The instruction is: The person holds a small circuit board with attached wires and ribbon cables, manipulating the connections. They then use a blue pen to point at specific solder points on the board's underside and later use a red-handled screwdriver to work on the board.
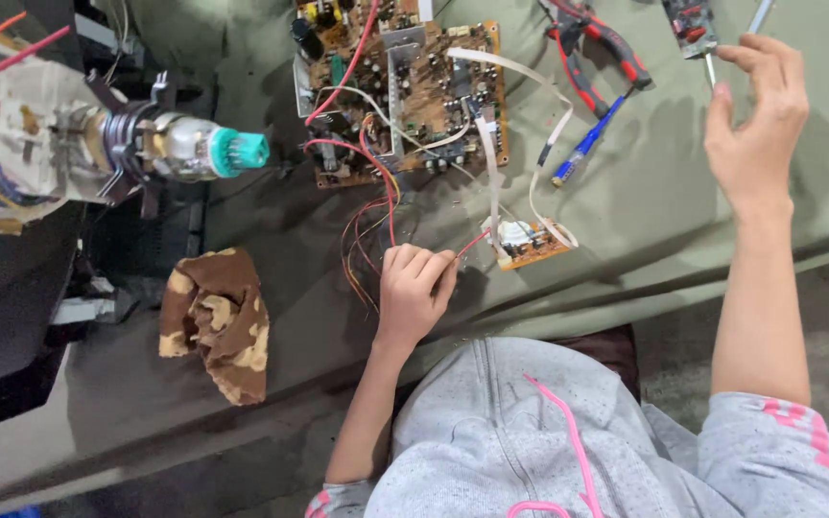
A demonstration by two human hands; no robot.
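Note:
My left hand point(413, 288) is closed around a bundle of thin red and coloured wires point(368, 216) that run up to a large brown circuit board point(405, 91). A small circuit board point(528, 240) with white flat ribbon cables point(530, 115) lies just right of that hand. My right hand point(755, 120) is raised at the far right with its fingers apart and nothing in it, close to a screwdriver point(712, 58) and a small board point(691, 24) at the top edge.
Red-handled pliers point(597, 48) and a blue pen-like tool point(587, 144) lie on the green cloth point(664, 201). A picture tube neck with a teal cap point(194, 149) juts in from the left. A brown patterned rag point(218, 321) lies at the cloth's near edge.

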